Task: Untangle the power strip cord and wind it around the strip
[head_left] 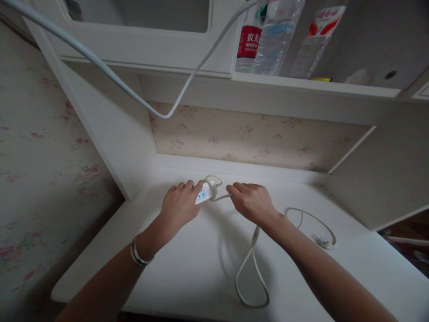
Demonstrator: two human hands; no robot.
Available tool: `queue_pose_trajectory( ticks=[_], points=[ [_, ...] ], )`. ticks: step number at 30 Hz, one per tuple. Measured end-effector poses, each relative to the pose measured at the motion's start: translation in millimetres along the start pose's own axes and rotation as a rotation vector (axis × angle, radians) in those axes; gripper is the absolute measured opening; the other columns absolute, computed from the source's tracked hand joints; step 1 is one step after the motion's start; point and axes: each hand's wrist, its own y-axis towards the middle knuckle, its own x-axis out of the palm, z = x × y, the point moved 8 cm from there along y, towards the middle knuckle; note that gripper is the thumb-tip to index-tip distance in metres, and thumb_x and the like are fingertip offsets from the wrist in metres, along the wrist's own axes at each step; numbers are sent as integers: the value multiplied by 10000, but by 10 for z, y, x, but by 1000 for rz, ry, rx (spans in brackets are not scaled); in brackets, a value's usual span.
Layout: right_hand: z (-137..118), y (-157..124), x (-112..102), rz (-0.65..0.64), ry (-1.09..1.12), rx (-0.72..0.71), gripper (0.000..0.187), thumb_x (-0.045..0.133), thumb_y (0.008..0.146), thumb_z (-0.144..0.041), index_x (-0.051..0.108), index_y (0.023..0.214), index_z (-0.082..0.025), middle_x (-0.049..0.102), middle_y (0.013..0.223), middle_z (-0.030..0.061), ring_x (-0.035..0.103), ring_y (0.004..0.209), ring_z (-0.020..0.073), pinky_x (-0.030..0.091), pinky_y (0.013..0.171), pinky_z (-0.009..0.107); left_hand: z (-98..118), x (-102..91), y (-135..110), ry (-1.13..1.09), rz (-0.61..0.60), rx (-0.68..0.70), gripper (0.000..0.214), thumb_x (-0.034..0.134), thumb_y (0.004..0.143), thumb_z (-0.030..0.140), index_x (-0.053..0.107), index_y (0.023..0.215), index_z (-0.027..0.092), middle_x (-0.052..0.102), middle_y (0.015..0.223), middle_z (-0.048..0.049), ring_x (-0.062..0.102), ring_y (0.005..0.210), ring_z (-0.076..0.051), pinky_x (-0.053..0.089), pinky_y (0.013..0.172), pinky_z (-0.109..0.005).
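My left hand (181,200) is closed around a white power strip (204,192), whose socket end shows beyond the fingers. A loop of white power cord (221,197) wraps round that end of the strip and runs across to my right hand (250,202). The right fingers are closed on this cord. More of it hangs below the right hand in a long loop, and another stretch lies farther right, ending at a plug with metal prongs (321,241). The rest of the strip is hidden under my left hand.
Both hands are over a white desk (187,277) with side panels and a floral wall behind. A shelf above holds water bottles (273,42). A pale cable (110,74) hangs across the upper left, nearer the camera.
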Motion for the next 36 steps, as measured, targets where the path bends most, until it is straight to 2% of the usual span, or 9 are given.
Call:
queue_pose_trajectory(
  ticks=[3,6,12,17,23,26,29,31,36],
  points=[
    [-121,125,-34,13,-6,-170,237,367,923,-131,596,937,-190,637,807,57,516,666,159,240,577,309,55,45,-21,-11,-22,18,535,553,777,191,450,1300,239,618,980,-88,613,859,-257,451,734,-376],
    [-91,288,-33,6,11,-216,210,395,916,-144,597,959,-181,638,832,69,523,687,165,258,593,301,191,72,-69,-72,-60,112,522,559,757,164,478,1266,250,625,985,-77,611,893,-259,456,764,-385],
    [187,543,174,35,128,-57,266,359,968,-265,613,1028,-209,664,887,61,561,711,157,291,602,261,450,-96,-261,-280,-148,350,530,601,740,272,482,1255,290,625,999,-38,604,926,-228,461,809,-357],
    [280,541,558,71,519,158,269,457,940,-407,634,996,-212,693,910,46,607,768,152,379,688,243,519,-377,-416,-372,-98,386,490,621,702,331,515,1177,282,618,932,-21,599,868,-221,467,781,-359],
    [-45,255,986,-225,973,186,238,483,894,-332,644,921,-159,667,820,45,596,752,175,434,644,254,327,-585,-349,-430,66,252,513,619,713,324,459,1193,239,626,1048,-46,596,943,-229,467,842,-375],
    [-293,76,1041,-330,1008,142,199,557,847,-341,636,920,-173,640,721,13,565,645,158,438,592,256,167,-558,-229,-362,118,140,504,608,742,306,439,1211,235,624,1041,-55,599,939,-229,476,823,-364],
    [-525,-131,1137,-558,1084,143,227,576,838,-371,598,955,-179,609,682,-16,520,571,125,405,531,226,-9,-455,-115,-250,128,0,443,589,778,323,454,1190,234,619,998,-59,602,914,-229,478,770,-340],
    [-575,-255,1136,-650,1034,157,225,583,834,-371,578,953,-180,621,717,-7,534,591,122,383,526,215,-104,-360,-62,-179,114,-73,411,572,803,329,460,1186,235,612,972,-60,603,898,-226,472,749,-328],
    [-427,-353,812,-549,469,87,148,556,858,-287,567,965,-185,680,824,68,643,741,204,392,600,261,-238,-69,-5,-42,48,-178,394,500,857,337,452,1232,227,592,973,-89,601,890,-244,460,742,-348]
  ],
)
